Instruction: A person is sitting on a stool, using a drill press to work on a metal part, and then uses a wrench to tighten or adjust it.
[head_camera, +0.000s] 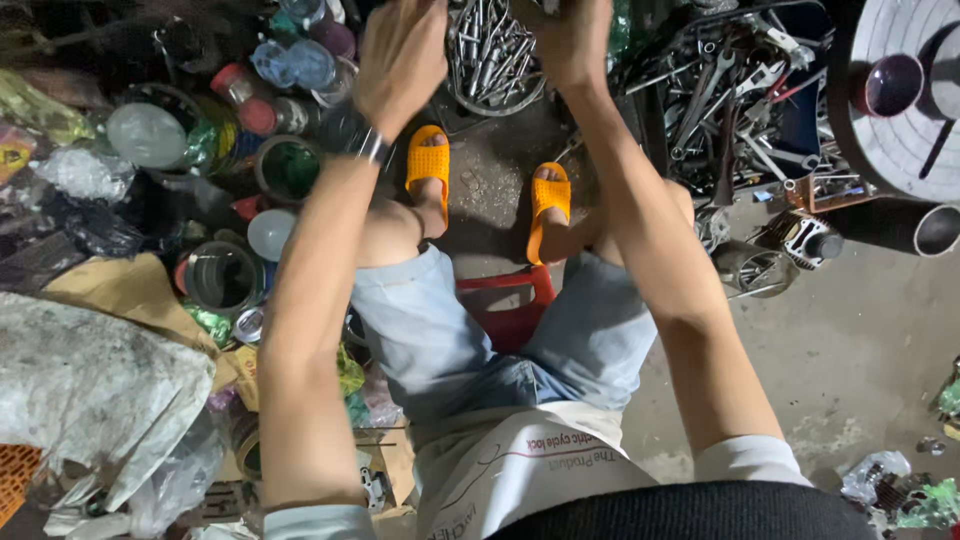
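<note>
Both hands are raised over the bolt bowl (495, 60) at far centre. The left hand (400, 62) is curled; the right hand (572, 40) is cut off, grip untellable. Sorting seems underway; careful picking is needed next.

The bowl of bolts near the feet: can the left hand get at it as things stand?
Probably yes. The left hand hangs right beside the bowl of bolts, and nothing lies between them; whether it grips something cannot be seen.

Both arms outstretched forward, left hand (402, 62) and right hand (572, 42) raised together.
</note>
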